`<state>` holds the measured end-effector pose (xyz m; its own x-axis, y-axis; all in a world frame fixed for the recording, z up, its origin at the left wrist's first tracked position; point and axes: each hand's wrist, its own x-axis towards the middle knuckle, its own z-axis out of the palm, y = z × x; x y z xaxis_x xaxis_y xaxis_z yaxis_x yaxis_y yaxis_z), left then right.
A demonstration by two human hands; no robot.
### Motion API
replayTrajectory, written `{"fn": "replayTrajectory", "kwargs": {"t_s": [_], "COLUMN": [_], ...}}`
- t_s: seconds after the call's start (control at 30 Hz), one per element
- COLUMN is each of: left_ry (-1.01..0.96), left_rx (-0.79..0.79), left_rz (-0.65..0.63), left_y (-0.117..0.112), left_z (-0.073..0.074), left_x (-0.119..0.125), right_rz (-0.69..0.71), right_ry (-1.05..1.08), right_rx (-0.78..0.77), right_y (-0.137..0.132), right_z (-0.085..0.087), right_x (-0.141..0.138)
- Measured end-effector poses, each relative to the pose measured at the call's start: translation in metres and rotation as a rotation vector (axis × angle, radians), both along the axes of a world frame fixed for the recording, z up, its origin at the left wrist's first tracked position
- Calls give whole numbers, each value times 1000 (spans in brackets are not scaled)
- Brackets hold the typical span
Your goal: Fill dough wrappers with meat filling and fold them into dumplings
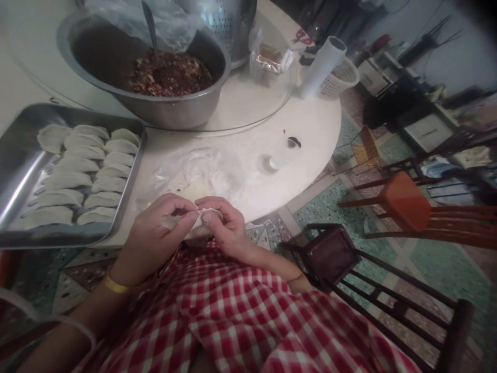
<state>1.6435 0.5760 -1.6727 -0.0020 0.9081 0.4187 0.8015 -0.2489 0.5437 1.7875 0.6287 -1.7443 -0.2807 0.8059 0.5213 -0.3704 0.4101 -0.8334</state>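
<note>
My left hand [157,235] and my right hand [225,225] meet at the near edge of the round white table [318,129], above my red-checked lap. Both pinch one pale dumpling [207,213] between fingers and thumbs, its folded edge showing between them. A yellow band circles my left wrist. To the left lies a metal tray [19,155] with several finished dumplings [89,171] in two rows. Behind it stands a large steel bowl [186,111] of dark minced filling [171,75] with a spoon [149,26] stuck in it.
A clear plastic sheet [202,173] with flour lies before my hands. A colander [229,20], a white roll [322,65] and a small white basket [341,77] sit at the table's far side. Dark wooden chairs [337,254] and an orange stool [404,199] stand on the tiled floor to the right.
</note>
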Motion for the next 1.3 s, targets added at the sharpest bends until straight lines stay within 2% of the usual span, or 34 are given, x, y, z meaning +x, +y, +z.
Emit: {"fn": "replayTrajectory", "kwargs": {"t_s": [0.17, 0.43, 0.83, 1.07, 1.2, 1.3], "left_ry": [-82, -143, -90, -84, -48, -42], "left_rx": [-73, -89, -55, -70, -81, -65], "left_rz": [28, 10, -5, 112, 107, 103], "left_y": [3, 3, -6, -8, -8, -8], "left_z": [0, 4, 1, -6, -6, -7], "left_x": [-1, 2, 3, -7, -10, -10], "right_rz": [6, -21, -50, -33, -9, -27], "right_ry": [-17, -5, -6, 69, 70, 5], "right_rx": [-25, -84, -95, -175, -232, -163], "right_y": [-1, 1, 5, 3, 2, 3], "right_z": [2, 6, 4, 0, -2, -2], "right_x": [0, -4, -7, -11, -11, -9]}}
